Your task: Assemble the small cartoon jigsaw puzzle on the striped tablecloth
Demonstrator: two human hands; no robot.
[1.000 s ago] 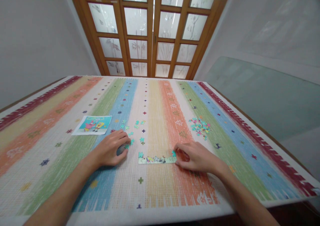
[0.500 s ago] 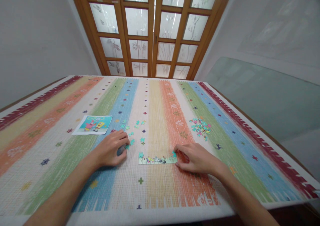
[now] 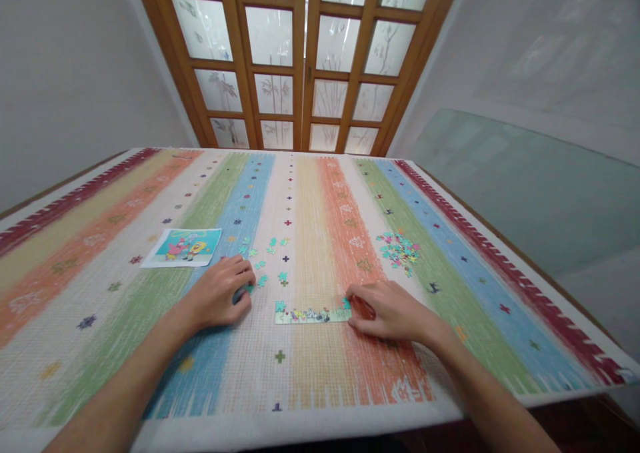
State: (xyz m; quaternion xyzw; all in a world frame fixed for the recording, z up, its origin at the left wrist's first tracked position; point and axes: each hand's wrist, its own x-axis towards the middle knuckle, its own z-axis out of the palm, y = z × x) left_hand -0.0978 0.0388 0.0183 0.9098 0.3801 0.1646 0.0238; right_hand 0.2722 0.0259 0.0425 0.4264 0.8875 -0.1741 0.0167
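Puzzle strip [image 3: 313, 316] lies before you, your right hand [image 3: 387, 309] curled at its right end, your left hand [image 3: 220, 294] curled by loose pieces [image 3: 262, 281]; whether either grips anything, I cannot tell; steady the strip lightly, keeping its seams level

The puzzle strip [image 3: 313, 316] looks smooth, the tablecloth [image 3: 313, 219] matt woven cloth, the doors [image 3: 309, 93] wood and glass.
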